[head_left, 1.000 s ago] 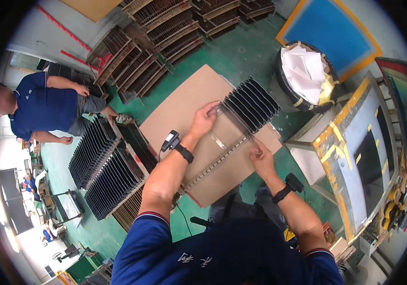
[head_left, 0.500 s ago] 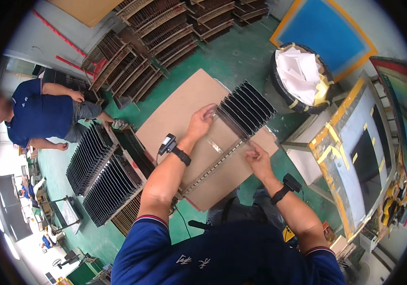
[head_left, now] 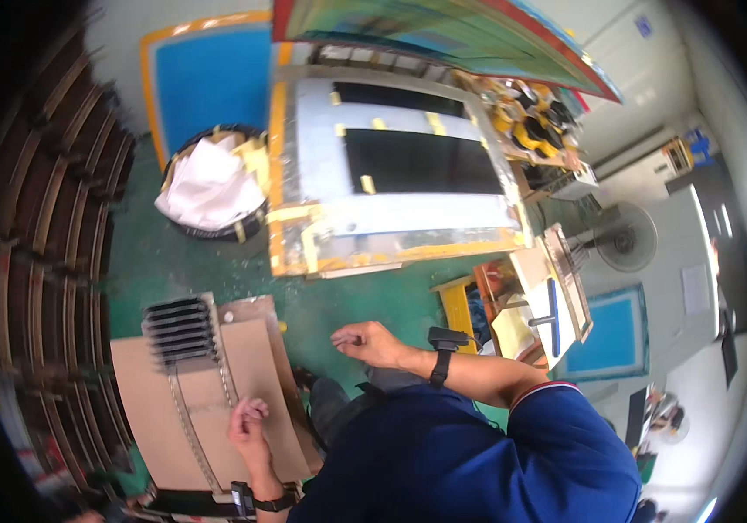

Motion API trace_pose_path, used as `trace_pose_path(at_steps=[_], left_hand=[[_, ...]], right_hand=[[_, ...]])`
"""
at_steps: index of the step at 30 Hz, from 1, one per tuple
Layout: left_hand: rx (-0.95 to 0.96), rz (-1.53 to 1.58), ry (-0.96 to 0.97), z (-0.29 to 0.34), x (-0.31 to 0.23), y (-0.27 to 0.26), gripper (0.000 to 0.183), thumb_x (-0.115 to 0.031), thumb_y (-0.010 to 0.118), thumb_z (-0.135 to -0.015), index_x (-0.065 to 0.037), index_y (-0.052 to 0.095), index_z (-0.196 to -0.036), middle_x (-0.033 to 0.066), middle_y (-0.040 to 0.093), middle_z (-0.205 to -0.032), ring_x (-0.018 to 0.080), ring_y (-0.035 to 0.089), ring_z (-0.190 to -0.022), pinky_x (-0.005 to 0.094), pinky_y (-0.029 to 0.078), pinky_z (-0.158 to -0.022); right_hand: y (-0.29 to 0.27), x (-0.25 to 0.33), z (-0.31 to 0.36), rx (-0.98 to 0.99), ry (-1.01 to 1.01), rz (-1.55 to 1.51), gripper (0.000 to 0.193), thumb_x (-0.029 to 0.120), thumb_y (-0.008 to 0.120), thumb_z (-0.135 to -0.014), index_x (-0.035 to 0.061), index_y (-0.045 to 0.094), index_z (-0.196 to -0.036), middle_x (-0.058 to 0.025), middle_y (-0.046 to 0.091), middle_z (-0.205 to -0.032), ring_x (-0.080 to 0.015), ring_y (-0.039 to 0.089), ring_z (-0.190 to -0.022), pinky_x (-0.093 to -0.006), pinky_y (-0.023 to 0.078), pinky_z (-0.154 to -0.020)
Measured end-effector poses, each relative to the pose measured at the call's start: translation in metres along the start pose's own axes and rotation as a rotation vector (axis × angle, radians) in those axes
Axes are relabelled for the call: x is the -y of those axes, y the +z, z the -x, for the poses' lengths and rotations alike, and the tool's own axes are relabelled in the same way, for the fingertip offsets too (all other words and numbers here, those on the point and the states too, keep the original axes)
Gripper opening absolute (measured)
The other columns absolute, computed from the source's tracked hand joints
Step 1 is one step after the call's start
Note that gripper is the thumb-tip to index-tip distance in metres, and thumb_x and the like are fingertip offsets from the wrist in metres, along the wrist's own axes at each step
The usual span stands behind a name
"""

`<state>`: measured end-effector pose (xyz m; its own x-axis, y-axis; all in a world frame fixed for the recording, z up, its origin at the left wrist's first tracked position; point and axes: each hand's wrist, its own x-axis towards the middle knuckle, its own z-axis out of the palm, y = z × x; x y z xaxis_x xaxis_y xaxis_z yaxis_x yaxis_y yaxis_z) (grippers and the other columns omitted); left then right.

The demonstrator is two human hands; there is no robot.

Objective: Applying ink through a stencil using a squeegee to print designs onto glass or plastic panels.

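Note:
My left hand (head_left: 249, 422) hovers over the right part of a brown cardboard sheet (head_left: 256, 353), its fingers bent and somewhat apart, holding nothing I can see. On the cardboard's far end stands a row of dark, thin plates (head_left: 182, 335) in a slotted rack. Two notched rails (head_left: 190, 440) of that rack run back toward me, with no plates along them. Off to the right of the cardboard, over the green floor, is my right hand (head_left: 368, 343). Its fingers are curled together, and nothing shows in them.
Ahead stands a frame table (head_left: 317, 174) with dark panels taped on its pale top. Left of it is a black bin (head_left: 217, 234) of crumpled white paper. Stacked racks (head_left: 55, 261) line the left. To the right are a small bench with a squeegee (head_left: 555, 318) and a fan (head_left: 624, 237).
My view has swung to the right, so the rack and cardboard now lie at lower left. My right hand has moved away from the plates. The co-worker seen at left has left the view.

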<state>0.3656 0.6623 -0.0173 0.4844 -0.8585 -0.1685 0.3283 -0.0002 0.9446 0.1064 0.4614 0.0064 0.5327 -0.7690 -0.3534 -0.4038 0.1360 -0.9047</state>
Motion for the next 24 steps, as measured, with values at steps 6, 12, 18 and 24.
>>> trace_pose_path(at_steps=[6,12,18,24], left_hand=[[0.174,-0.208,-0.082,-0.021,0.0,0.08,0.029,-0.01,0.057,-0.096,0.003,0.057,-0.121,0.0121,0.066,-0.101,0.0186,0.064,-0.09,0.0313,0.054,-0.08],[0.202,-0.283,-0.073,-0.043,0.014,0.153,0.027,-0.009,0.056,-0.097,0.001,0.058,-0.121,0.01,0.066,-0.1,0.0157,0.062,-0.087,0.0285,0.052,-0.08],[0.172,-0.418,-0.081,-0.018,0.048,0.28,0.029,-0.012,0.06,-0.095,0.005,0.058,-0.118,0.0093,0.067,-0.099,0.015,0.063,-0.088,0.0289,0.052,-0.079],[0.274,-0.48,-0.199,0.028,0.059,0.387,0.03,-0.012,0.063,-0.093,0.003,0.06,-0.119,0.009,0.068,-0.098,0.0157,0.064,-0.087,0.0285,0.053,-0.079]], right_hand=[[-0.151,-0.027,0.062,-0.409,0.037,0.121,0.021,0.011,0.066,-0.084,-0.0002,0.069,-0.103,-0.0099,0.072,-0.085,-0.0109,0.065,-0.077,-0.0267,0.054,-0.07],[-0.409,-0.142,0.168,-0.994,0.153,0.51,0.014,0.008,0.06,-0.081,0.0001,0.071,-0.087,-0.0118,0.07,-0.08,-0.0191,0.067,-0.069,-0.0339,0.052,-0.064],[-0.646,-0.236,0.265,-1.23,0.611,0.65,0.031,0.03,0.068,-0.077,-0.0004,0.071,-0.083,-0.0217,0.068,-0.083,-0.0324,0.067,-0.081,-0.039,0.053,-0.076],[-0.75,-0.325,0.276,-0.945,0.781,0.98,0.035,0.031,0.062,-0.083,-0.0029,0.069,-0.083,-0.0263,0.067,-0.097,-0.0427,0.063,-0.098,-0.0472,0.052,-0.085]])
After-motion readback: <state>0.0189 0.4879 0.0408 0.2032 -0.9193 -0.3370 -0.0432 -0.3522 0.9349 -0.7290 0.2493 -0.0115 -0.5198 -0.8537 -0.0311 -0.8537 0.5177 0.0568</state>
